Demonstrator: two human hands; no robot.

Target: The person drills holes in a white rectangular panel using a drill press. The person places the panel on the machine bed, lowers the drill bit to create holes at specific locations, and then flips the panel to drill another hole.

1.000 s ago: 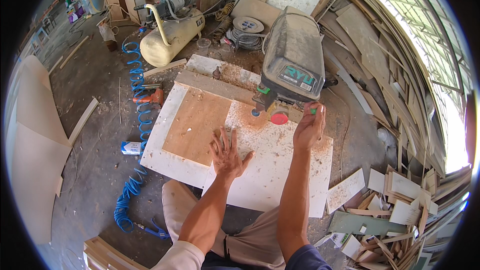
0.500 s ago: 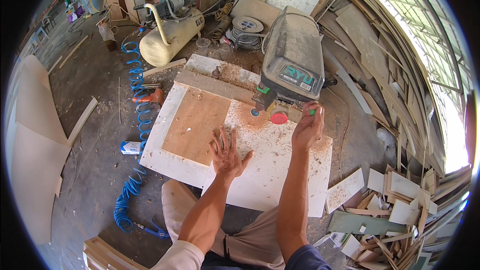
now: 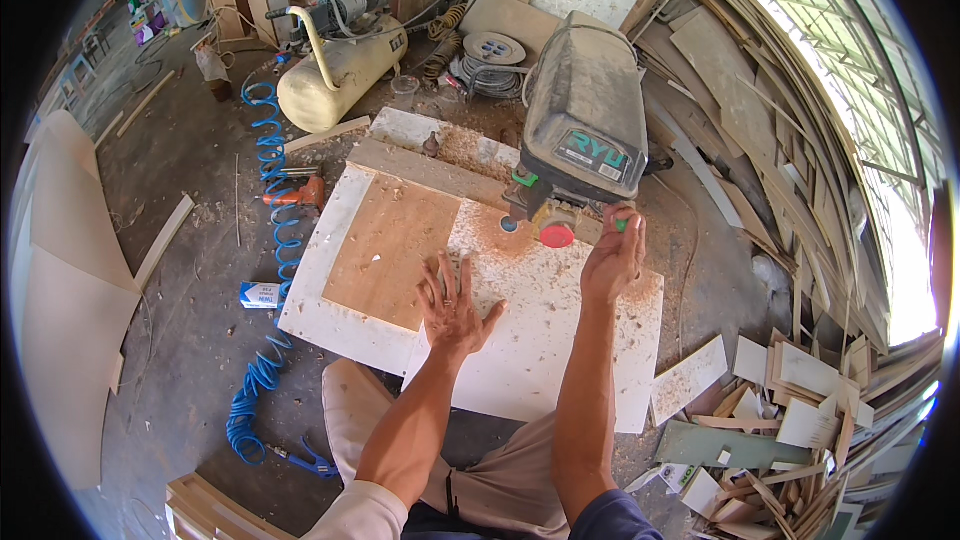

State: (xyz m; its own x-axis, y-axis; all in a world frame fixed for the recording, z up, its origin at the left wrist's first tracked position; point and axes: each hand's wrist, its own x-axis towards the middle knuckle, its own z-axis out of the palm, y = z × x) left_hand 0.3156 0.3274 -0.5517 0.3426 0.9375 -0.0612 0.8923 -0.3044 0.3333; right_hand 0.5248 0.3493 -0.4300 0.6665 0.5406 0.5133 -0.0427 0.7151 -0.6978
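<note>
My left hand [image 3: 453, 312] lies flat with its fingers spread, across the right edge of a brown wood panel [image 3: 390, 252] and the white board [image 3: 530, 360] beside it. The drill press [image 3: 585, 100], with a dusty dark housing, stands beyond the board and leans over it. My right hand [image 3: 614, 258] is closed around a green-ended handle [image 3: 622, 225] at the right of its head. Left of that hand is a large red button [image 3: 557, 236]. Under the head a round bluish disc or hole [image 3: 509, 224] shows amid brown sawdust. The drill bit is hard to make out.
Along the board's far side runs a wooden fence strip [image 3: 430, 169]. A cream air compressor [image 3: 340, 75], a coiled blue air hose [image 3: 270, 155] and an orange power tool [image 3: 297, 195] are at the left. Wood offcuts [image 3: 800, 410] pile up at the right.
Both hands keep their places, left on the panel and right on the handle. The whole view has shifted very slightly.
</note>
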